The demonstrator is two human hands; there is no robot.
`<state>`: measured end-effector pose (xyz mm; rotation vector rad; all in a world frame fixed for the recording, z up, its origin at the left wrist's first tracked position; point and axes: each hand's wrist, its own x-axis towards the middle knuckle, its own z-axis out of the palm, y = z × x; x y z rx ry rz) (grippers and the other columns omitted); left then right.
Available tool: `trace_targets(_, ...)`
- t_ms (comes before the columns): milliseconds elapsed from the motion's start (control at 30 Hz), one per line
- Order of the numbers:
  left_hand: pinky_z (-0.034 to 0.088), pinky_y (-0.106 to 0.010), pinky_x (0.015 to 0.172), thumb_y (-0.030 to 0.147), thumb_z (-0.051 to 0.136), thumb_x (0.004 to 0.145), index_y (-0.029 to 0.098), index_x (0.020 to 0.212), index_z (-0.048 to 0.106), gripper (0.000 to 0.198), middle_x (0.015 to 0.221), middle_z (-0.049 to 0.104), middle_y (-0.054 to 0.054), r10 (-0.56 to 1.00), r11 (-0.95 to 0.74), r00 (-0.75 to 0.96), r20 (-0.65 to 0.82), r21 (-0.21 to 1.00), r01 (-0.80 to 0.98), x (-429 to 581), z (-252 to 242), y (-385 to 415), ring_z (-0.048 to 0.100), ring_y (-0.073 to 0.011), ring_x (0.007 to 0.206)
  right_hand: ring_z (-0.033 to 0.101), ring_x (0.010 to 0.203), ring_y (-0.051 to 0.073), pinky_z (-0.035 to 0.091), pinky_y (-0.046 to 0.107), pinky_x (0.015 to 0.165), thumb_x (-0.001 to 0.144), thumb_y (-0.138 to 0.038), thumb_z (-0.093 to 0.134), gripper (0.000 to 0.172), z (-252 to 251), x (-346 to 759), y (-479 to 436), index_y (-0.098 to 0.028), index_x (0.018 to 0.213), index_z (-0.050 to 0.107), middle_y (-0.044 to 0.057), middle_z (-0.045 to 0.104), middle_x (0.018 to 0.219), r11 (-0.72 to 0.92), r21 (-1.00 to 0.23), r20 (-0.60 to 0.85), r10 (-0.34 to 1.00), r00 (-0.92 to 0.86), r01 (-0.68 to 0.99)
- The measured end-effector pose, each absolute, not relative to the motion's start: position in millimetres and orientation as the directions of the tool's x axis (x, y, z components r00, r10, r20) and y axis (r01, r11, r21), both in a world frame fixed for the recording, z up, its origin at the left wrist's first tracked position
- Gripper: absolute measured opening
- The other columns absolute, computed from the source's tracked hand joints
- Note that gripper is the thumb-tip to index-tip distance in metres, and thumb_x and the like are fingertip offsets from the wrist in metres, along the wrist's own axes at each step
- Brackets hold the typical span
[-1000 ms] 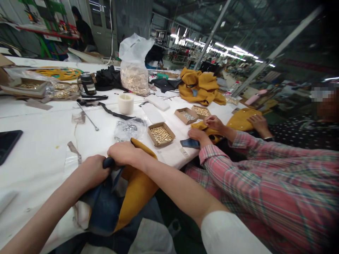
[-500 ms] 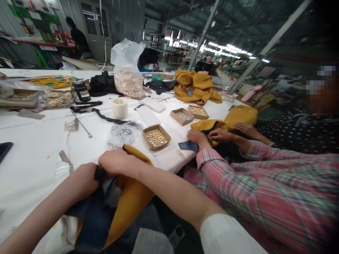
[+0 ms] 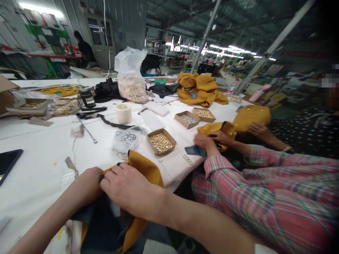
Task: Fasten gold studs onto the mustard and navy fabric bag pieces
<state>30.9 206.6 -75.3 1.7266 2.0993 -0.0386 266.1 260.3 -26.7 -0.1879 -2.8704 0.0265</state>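
My left hand (image 3: pixel 88 184) is closed into a fist at the near edge of the white table (image 3: pixel 39 158), gripping a dark handle that barely shows between my hands. Pressed against it, my right hand (image 3: pixel 129 188) lies curled over a mustard-yellow fabric piece (image 3: pixel 147 169) with a dark blue lining, holding it down. The fabric hangs off the table edge toward my lap. Just beyond it sit a clear bag of silver rings (image 3: pixel 127 138) and an open cardboard box of gold eyelets (image 3: pixel 161 141).
A person in a pink plaid sleeve (image 3: pixel 265 190) works yellow fabric at my right; another person's hand (image 3: pixel 258 129) is beyond. Two more small boxes (image 3: pixel 196 116), a white cup (image 3: pixel 123 113), a large bag of parts (image 3: pixel 132 83), yellow garments (image 3: pixel 198 88) and a dark phone (image 3: pixel 7 162) occupy the table.
My right hand has slid over the fabric and flattened more, covering the dark handle. The yellow fabric edge has bunched up higher. The neighbour's hands shifted on their piece, and the view tilted.
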Motion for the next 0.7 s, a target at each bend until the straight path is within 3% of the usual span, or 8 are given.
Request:
trace_targets(67,0.055,-0.042,0.084,0.016,0.069,0.088,0.018,0.091,0.08,0.012,0.103,0.086,-0.022,0.909,0.279,-0.177,-0.377,0.235,0.931,30,-74,207,0.083,-0.0401,0.1,0.075,0.098,0.025,0.059,0.043,0.081,0.116,-0.016,0.068,0.013,-35,284,261,-0.02,0.119,0.08,0.006,0.08,0.115,0.99,-0.113,0.104,0.1,-0.99,0.088)
trace_targets(133,0.056,-0.04,0.082,0.016,0.068,0.087,0.018,0.094,0.081,0.014,0.105,0.087,-0.02,0.892,0.307,-0.183,-0.413,0.256,0.917,30,-71,205,0.083,-0.0392,0.101,0.076,0.095,0.025,0.055,0.042,0.073,0.112,-0.022,0.077,0.016,-43,299,267,-0.027,0.125,0.085,0.004,0.081,0.124,0.976,-0.157,-0.005,0.153,-0.988,0.152)
trace_targets(233,0.056,-0.039,0.083,0.018,0.067,0.087,0.02,0.096,0.081,0.017,0.104,0.087,-0.016,0.885,0.334,-0.194,-0.424,0.287,0.898,30,-66,199,0.083,-0.038,0.103,0.075,0.117,0.029,0.059,0.038,0.083,0.101,-0.043,0.095,0.048,-50,310,276,-0.036,0.147,0.083,0.006,0.077,0.147,0.964,-0.186,-0.054,0.184,-0.981,0.191)
trace_targets(333,0.056,-0.038,0.082,0.02,0.067,0.086,0.022,0.095,0.08,0.016,0.101,0.087,-0.013,0.88,0.359,-0.209,-0.426,0.308,0.881,31,-63,195,0.084,-0.0377,0.102,0.072,0.128,0.033,0.063,0.038,0.094,0.092,-0.06,0.102,0.068,-54,312,278,-0.035,0.152,0.081,0.008,0.075,0.154,0.956,-0.213,-0.074,0.191,-0.979,0.203)
trace_targets(533,0.055,-0.035,0.076,0.019,0.064,0.085,0.023,0.094,0.078,0.017,0.089,0.085,-0.006,0.868,0.356,-0.151,-0.472,0.381,0.853,30,-61,197,0.083,-0.0311,0.091,0.074,0.131,0.031,0.066,0.038,0.104,0.093,-0.045,0.104,0.069,-71,312,271,-0.032,0.156,0.08,0.009,0.075,0.16,0.935,-0.286,0.018,0.223,-0.975,0.209)
trace_targets(700,0.055,-0.039,0.08,0.032,0.064,0.083,0.022,0.095,0.079,0.021,0.093,0.086,-0.01,0.876,0.344,-0.152,-0.458,0.371,0.863,26,-67,194,0.082,-0.0354,0.096,0.073,0.139,0.036,0.068,0.042,0.105,0.095,-0.038,0.102,0.073,-67,313,270,-0.031,0.162,0.075,0.014,0.069,0.166,0.92,-0.311,-0.019,0.246,-0.969,0.24)
